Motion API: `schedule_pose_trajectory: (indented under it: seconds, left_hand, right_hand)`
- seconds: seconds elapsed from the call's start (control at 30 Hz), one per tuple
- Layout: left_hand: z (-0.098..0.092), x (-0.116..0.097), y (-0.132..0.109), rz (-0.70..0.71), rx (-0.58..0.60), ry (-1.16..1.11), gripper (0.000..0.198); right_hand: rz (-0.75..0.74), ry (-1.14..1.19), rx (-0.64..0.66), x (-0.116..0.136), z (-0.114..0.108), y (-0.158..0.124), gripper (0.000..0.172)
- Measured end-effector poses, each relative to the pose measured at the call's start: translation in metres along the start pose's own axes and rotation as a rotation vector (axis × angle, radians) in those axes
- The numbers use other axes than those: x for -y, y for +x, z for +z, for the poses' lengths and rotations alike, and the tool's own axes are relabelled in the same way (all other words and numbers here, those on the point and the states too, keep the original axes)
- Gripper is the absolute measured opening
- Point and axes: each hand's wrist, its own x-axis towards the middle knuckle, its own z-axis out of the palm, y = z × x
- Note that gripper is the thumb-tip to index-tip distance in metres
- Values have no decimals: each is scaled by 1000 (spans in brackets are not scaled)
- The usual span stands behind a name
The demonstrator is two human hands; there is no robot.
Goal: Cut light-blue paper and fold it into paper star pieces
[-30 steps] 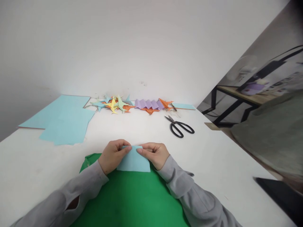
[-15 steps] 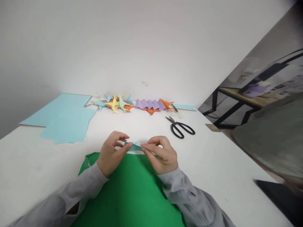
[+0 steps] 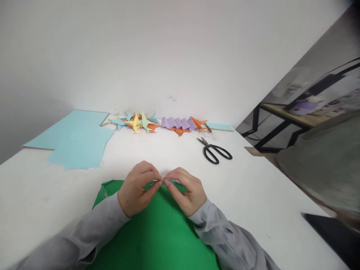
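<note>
My left hand (image 3: 138, 188) and my right hand (image 3: 188, 190) meet over the table's near middle, fingertips almost touching. Both pinch a small folded piece of light-blue paper (image 3: 173, 181), most of which the fingers hide. Only slivers of it show behind the fingertips. Under my hands and forearms lies a smooth green cloth (image 3: 157, 232) with a crumpled far left corner. Black-handled scissors (image 3: 213, 150) rest beyond my right hand, blades pointing up and left.
Large light-blue sheets (image 3: 81, 146) lie at the left. Along the wall are several folded paper figures (image 3: 137, 123) in yellow, green, blue and orange, a pleated purple paper (image 3: 178, 123) and a blue strip (image 3: 221, 127). Past the table's right edge stands a black-framed desk (image 3: 295, 116).
Both hands have come closer together and slightly nearer to me. The folded blue paper, plainly visible between them before, is now mostly covered by the fingers.
</note>
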Motion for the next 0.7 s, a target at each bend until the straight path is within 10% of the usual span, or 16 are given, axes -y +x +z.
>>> schedule_pose_trajectory:
  seconds: [0.37, 0.7]
  left_hand:
    - [-10, -10, 9, -408, 182, -358, 15]
    - [-5, -6, 7, -358, 240, -299, 13]
  right_hand:
    - [261, 193, 169, 4, -5, -1, 14]
    - [447, 343, 267, -10, -2, -2, 14]
